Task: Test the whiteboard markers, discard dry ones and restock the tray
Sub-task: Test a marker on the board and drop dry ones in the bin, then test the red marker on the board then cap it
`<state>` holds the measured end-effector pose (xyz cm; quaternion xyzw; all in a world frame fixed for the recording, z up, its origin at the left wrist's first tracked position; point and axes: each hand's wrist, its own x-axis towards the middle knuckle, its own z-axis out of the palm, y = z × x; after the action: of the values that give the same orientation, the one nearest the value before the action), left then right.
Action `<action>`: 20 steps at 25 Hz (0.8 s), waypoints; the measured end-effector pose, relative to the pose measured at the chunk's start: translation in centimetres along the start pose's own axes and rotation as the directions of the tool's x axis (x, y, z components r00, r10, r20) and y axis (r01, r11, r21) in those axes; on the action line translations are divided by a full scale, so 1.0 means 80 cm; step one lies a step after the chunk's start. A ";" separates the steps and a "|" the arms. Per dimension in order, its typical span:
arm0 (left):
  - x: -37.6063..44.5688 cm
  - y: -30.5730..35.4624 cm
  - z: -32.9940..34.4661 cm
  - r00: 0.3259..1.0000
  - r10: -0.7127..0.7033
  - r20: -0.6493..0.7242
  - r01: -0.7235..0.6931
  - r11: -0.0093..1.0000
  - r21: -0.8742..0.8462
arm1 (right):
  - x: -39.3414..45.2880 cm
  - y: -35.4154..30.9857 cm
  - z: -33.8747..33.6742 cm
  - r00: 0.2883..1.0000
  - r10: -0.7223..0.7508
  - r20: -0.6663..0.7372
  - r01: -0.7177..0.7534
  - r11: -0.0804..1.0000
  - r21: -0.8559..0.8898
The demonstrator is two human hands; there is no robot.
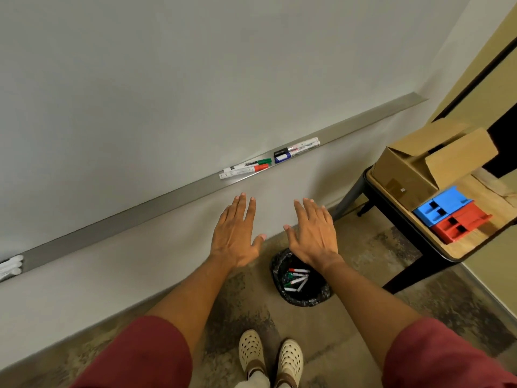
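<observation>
A long grey tray (pixel 140 211) runs under the whiteboard (pixel 195 65). On it lie a green-capped marker (pixel 249 164) and a red-capped marker (pixel 244 171), and to their right a black-capped marker (pixel 296 147) beside a blue-capped marker (pixel 297 153). My left hand (pixel 236 233) and my right hand (pixel 314 232) hover flat, palms down, below the tray with fingers straight and nothing in them. A black-lined bin (pixel 303 299) on the floor under my right wrist holds several markers (pixel 296 280).
A dark-legged table (pixel 405 219) stands at the right with an open cardboard box (pixel 414 169), a blue holder (pixel 439 205) and a red holder (pixel 461 225). White objects (pixel 11 266) lie at the tray's far left. My feet in pale clogs stand on the mottled floor.
</observation>
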<state>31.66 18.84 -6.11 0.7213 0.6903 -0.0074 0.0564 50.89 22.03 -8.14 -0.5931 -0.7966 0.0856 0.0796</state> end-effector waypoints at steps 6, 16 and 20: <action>-0.003 -0.028 -0.045 0.988 -0.117 -0.101 0.119 0.993 0.014 | 0.049 -0.035 -0.034 0.993 -0.120 -0.013 0.120 0.992 -0.043; 0.019 -0.093 -0.060 0.977 -0.168 -0.130 0.172 0.985 0.014 | 0.122 -0.097 -0.032 0.973 -0.226 -0.038 0.223 0.973 -0.063; 0.030 -0.117 -0.050 0.980 -0.164 -0.110 0.165 0.986 0.001 | 0.152 -0.115 -0.016 0.966 -0.255 -0.041 0.251 0.964 -0.083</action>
<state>22.16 22.01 -3.05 0.6615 0.7494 0.0244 0.0140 39.16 31.12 -4.43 -0.4909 -0.8663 0.0288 0.0873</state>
